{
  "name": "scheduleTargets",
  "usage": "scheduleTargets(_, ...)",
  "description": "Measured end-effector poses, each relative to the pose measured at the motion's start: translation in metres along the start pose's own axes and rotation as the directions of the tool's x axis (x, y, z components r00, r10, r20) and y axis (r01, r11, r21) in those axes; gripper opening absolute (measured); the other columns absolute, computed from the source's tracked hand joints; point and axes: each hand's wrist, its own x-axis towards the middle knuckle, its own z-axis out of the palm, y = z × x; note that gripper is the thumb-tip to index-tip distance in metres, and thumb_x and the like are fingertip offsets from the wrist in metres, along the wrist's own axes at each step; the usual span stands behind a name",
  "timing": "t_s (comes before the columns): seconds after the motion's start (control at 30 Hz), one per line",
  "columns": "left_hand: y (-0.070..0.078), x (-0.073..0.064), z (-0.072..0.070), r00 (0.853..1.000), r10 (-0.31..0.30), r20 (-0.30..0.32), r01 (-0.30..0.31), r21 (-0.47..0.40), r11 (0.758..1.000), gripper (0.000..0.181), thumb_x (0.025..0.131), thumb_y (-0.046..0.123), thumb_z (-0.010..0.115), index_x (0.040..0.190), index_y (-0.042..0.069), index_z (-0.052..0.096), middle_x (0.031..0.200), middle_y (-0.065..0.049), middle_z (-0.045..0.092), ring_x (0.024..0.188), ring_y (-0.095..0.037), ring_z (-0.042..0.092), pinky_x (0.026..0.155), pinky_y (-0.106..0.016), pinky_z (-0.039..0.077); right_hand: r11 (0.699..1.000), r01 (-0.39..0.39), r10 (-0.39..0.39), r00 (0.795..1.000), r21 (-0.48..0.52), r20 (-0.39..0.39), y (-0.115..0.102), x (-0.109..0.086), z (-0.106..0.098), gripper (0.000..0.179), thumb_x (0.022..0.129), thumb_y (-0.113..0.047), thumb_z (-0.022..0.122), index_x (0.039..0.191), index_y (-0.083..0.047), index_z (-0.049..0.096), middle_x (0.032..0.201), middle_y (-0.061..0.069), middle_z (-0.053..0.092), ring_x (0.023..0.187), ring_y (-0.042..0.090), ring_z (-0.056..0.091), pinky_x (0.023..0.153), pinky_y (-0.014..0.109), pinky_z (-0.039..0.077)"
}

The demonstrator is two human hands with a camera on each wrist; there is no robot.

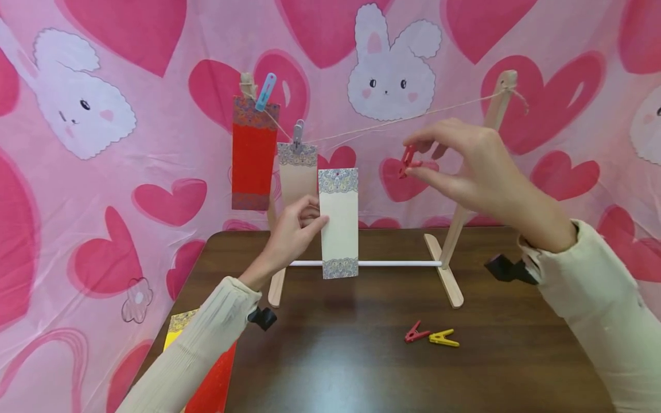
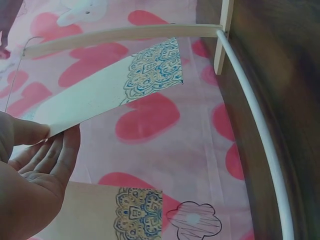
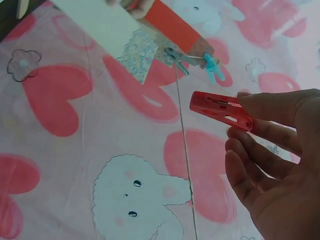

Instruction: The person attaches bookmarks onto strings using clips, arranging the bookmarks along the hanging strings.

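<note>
My left hand [image 1: 296,229] pinches the edge of a cream envelope [image 1: 339,223] with patterned bands at both ends, held upright below the string [image 1: 392,121]. The left wrist view shows the thumb on one face of this envelope [image 2: 95,100] and the fingers behind it. To the right, my right hand [image 1: 465,163] pinches a red clothespin [image 1: 407,162] between thumb and fingers; the right wrist view shows this clothespin [image 3: 220,110] side-on, apart from the string. A red envelope [image 1: 253,158] hangs from a blue clothespin [image 1: 265,92], and another cream envelope [image 1: 298,172] from a grey clothespin [image 1: 298,136].
The string runs between two wooden posts [image 1: 498,109], joined low down by a white rod [image 1: 397,264]. A red clothespin [image 1: 415,332] and a yellow clothespin [image 1: 444,338] lie on the dark table [image 1: 320,350]. Yellow [image 1: 178,322] and red [image 1: 217,378] envelopes lie under the left forearm.
</note>
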Motion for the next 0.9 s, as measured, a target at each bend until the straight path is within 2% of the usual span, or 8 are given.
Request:
scheduleTargets(0.17, 0.002, 0.009, 0.001, 1.0, -0.009, 0.001, 0.009, -0.016, 1.0, 0.02, 0.093, 0.0, 0.066, 0.11, -0.005, 0.058, 0.1, -0.021, 0.071, 0.09, -0.03, 0.071, 0.083, -0.039, 0.058, 0.999, -0.028, 0.029, 1.0, 0.038, -0.004, 0.002, 0.019, 0.0, 0.036, 0.079, -0.003, 0.083, 0.113, -0.004, 0.071, 0.1, 0.002, 0.073, 0.09, 0.004, 0.06, 0.084, 0.015, 0.046)
scheduleTargets(0.37, 0.007, 0.02, 0.002, 0.999, -0.035, 0.01, 0.035, -0.046, 0.998, 0.023, 0.094, 0.004, 0.067, 0.113, -0.003, 0.058, 0.102, -0.02, 0.07, 0.09, -0.03, 0.071, 0.074, -0.042, 0.06, 0.996, -0.082, 0.082, 0.997, 0.04, -0.007, 0.005, 0.042, 0.005, 0.029, 0.086, -0.011, 0.078, 0.112, -0.001, 0.069, 0.1, 0.001, 0.072, 0.087, 0.004, 0.062, 0.084, 0.015, 0.049)
scheduleTargets(0.57, 0.011, 0.029, 0.003, 1.0, -0.008, -0.001, 0.008, -0.009, 1.0, 0.021, 0.094, 0.007, 0.068, 0.112, 0.0, 0.06, 0.101, -0.016, 0.072, 0.087, -0.025, 0.072, 0.08, -0.036, 0.059, 0.994, -0.11, 0.111, 0.994, 0.025, -0.006, 0.008, 0.064, 0.012, 0.03, 0.091, -0.019, 0.074, 0.115, -0.003, 0.068, 0.104, 0.0, 0.072, 0.088, 0.006, 0.063, 0.084, 0.015, 0.049)
scheduleTargets(0.73, 0.013, 0.033, 0.004, 1.0, -0.005, -0.009, 0.005, -0.011, 1.0, 0.02, 0.094, 0.005, 0.068, 0.111, -0.001, 0.06, 0.098, -0.016, 0.072, 0.081, -0.025, 0.071, 0.079, -0.036, 0.058, 0.993, -0.106, 0.105, 0.994, 0.057, 0.014, 0.009, 0.081, 0.021, 0.026, 0.093, -0.016, 0.071, 0.113, -0.001, 0.066, 0.101, 0.004, 0.069, 0.085, 0.007, 0.058, 0.081, 0.017, 0.048)
scheduleTargets(0.9, 0.011, 0.035, 0.003, 1.0, -0.004, -0.017, 0.004, -0.013, 1.0, 0.02, 0.094, 0.004, 0.067, 0.111, -0.002, 0.06, 0.097, -0.017, 0.072, 0.078, -0.025, 0.071, 0.077, -0.036, 0.058, 0.993, -0.106, 0.104, 0.994, 0.045, 0.045, 0.012, 0.093, 0.03, 0.021, 0.094, -0.013, 0.069, 0.11, 0.0, 0.068, 0.1, 0.006, 0.07, 0.085, 0.009, 0.059, 0.081, 0.018, 0.049)
